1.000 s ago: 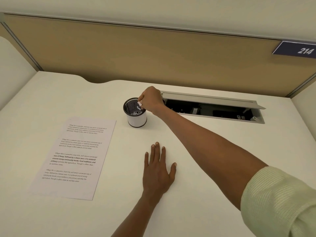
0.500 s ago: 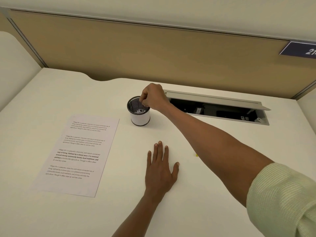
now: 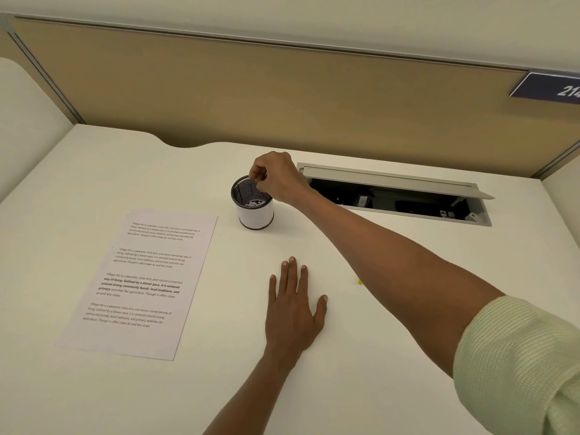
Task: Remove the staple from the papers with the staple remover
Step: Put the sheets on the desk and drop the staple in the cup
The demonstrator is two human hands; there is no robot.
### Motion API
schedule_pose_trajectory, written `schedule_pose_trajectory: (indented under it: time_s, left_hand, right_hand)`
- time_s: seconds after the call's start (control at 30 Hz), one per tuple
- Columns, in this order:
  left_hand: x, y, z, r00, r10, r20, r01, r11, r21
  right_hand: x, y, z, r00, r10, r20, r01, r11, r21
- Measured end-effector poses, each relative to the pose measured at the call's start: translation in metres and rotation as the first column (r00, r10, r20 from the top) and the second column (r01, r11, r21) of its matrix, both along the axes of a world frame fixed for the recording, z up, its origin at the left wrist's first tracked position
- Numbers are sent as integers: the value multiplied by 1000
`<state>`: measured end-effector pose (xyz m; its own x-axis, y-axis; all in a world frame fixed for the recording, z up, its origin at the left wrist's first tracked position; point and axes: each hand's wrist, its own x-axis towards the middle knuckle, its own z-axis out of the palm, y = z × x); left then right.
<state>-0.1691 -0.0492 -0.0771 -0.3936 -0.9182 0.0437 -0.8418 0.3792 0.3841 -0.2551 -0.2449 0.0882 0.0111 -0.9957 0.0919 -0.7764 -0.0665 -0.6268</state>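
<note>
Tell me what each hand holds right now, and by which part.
Left hand lies flat on the desk, holding nothing. Right hand fingers are curled over the mesh cup; any held item cannot be told.

Papers (image 3: pixel 141 282): white printed sheets, four short blocks of black text, the third partly in bold. Lying flat on the white desk (image 3: pixel 376 324), toward its left side, turned slightly clockwise so the long edges slant. Sheets stacked flush, top one face up. Far right corner close to the foot of a mesh pen cup (image 3: pixel 255 211). Staple too small to make out. Staple remover not discernible.
</note>
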Motion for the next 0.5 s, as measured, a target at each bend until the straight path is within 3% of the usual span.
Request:
schedule_pose_trajectory:
  time_s: [0.13, 0.27, 0.5]
  left_hand:
    - [0, 0, 0, 1000, 3, 0, -3, 1000, -3]
    - [0, 0, 1, 1000, 3, 1, -3, 1000, -2]
    - [0, 0, 0, 1000, 3, -7, -3, 1000, -17]
  right_hand:
    - [1, 1, -3, 998, 3, -61, -9, 996, -92]
    - [3, -1, -8, 995, 30, -96, -32, 999, -21]
    - [1, 6, -9, 999, 0, 46, 0, 1000, -7]
